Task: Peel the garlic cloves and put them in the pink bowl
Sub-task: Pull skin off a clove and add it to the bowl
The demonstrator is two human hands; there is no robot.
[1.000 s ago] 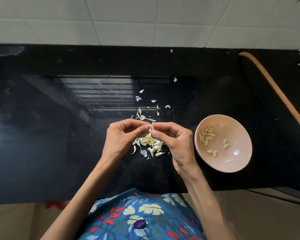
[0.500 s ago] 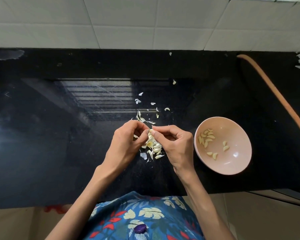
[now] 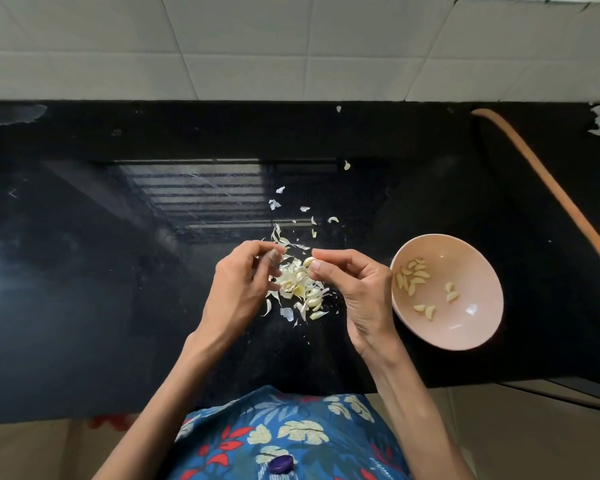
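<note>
Black counter (image 3: 84,271), fills the middle band of the frame. Tiled wall (image 3: 291,46) runs along the top.

Left hand (image 3: 243,282), left of centre: one. Fingers curled, tips drawn close to the thumb. The tips are blurred, so I cannot tell whether they pinch a scrap of skin or nothing.

Pile (image 3: 297,289), centre, lying on the counter between the two hands: papery skins mixed with unpeeled cloves, too tangled to count. Loose skin flakes (image 3: 274,204) scattered above it toward the wall, about eight.

Garlic clove (image 3: 309,261): one, pale, held just above the pile and apart from the left fingertips.

Right hand (image 3: 357,289), right of centre: one. Thumb and forefinger close narrowly on that clove; the other fingers curl into the palm. The back of the hand sits just beside the bowl rim.

Pink bowl (image 3: 478,336), right of the hands, on the counter. Peeled cloves (image 3: 414,277) inside: a cluster of about eight at its left wall, plus two pairs lying apart, roughly twelve in all.

Orange hose (image 3: 551,188), far right, one, slanting down the counter.

Lower centre: blue floral garment (image 3: 291,434), one purple button (image 3: 281,464).
</note>
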